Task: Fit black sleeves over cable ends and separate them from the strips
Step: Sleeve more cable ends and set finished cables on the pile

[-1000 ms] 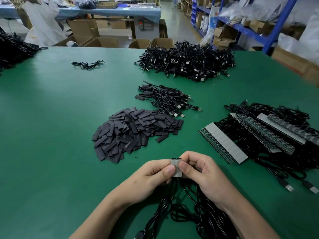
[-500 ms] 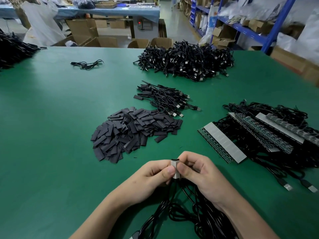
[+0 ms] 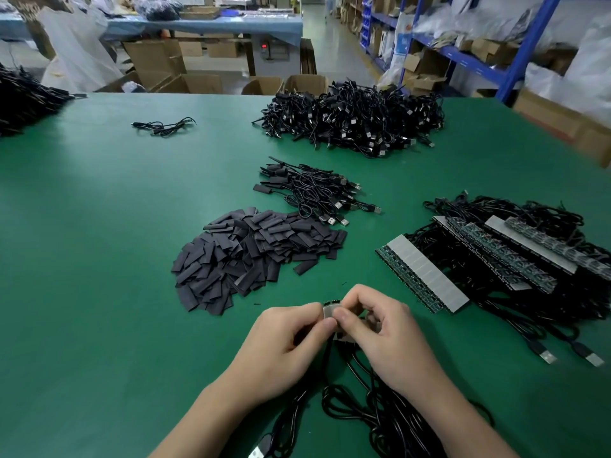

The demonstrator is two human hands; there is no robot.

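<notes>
1. Where you sit, the green table [image 3: 99, 292] fills nearly all of your view, and everything named below lies on it or is held just above it.
2. At its far side you have the biggest heap of cables [image 3: 357, 123], with plugs sticking out all round.
3. To your right lie the long strips [image 3: 426, 276], several side by side and slanted, with black leads tangled under and behind them.
4. Ahead of your hands and a little to the left sits the pile of black sleeves [image 3: 251, 259] (flat, short, lying every way).
5. Just beyond that pile is a small bundle of cables [image 3: 314, 190], dark flat ends to the left and plugs to the right.
6. Under your wrists run the loose leads [image 3: 380, 414], looping toward you.
7. Your left hand [image 3: 284, 345] and right hand [image 3: 386, 335] meet near the table's front, fingers curled, thumbs tip to tip.
8. Between them you pinch a short strip piece [image 3: 329, 309] from both sides; its grey face is toward you, and one lead drops from beneath it.
</notes>
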